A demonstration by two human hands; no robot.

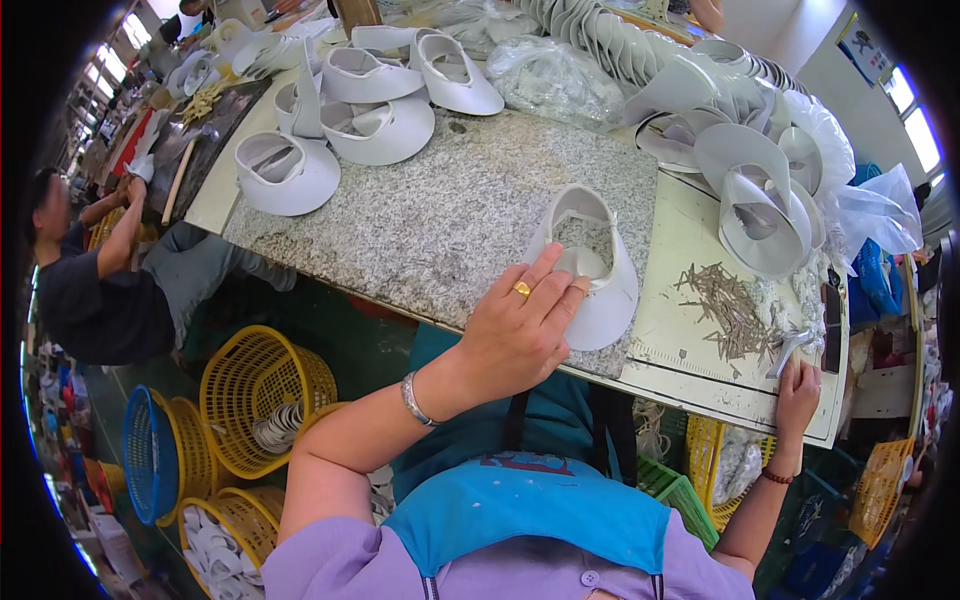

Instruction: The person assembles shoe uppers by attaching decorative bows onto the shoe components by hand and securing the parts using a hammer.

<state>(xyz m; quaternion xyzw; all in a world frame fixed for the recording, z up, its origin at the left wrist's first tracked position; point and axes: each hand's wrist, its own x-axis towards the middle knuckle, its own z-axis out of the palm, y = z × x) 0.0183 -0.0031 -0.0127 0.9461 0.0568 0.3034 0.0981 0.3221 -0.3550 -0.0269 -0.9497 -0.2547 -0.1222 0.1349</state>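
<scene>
A white visor-shaped piece point(610, 315) with a raised curved band lies near the front edge of the stone slab. My left hand point(522, 325), wearing a gold ring, grips its band, with the fingertips pressed on a pale flap inside the opening. At the right front corner of the table, my right hand point(797, 398) is closed around the lower end of a silvery hand tool point(790, 345); its exact kind is unclear. Beside that tool lies a loose pile of thin brownish nail-like pins point(728, 308).
More white visor-shaped pieces point(380, 135) stand at the back left, and others are stacked point(755, 185) at the back right. Clear plastic bags point(555, 80) lie behind. Yellow baskets point(262, 385) stand below the table's front edge. A co-worker point(95, 270) sits at the left.
</scene>
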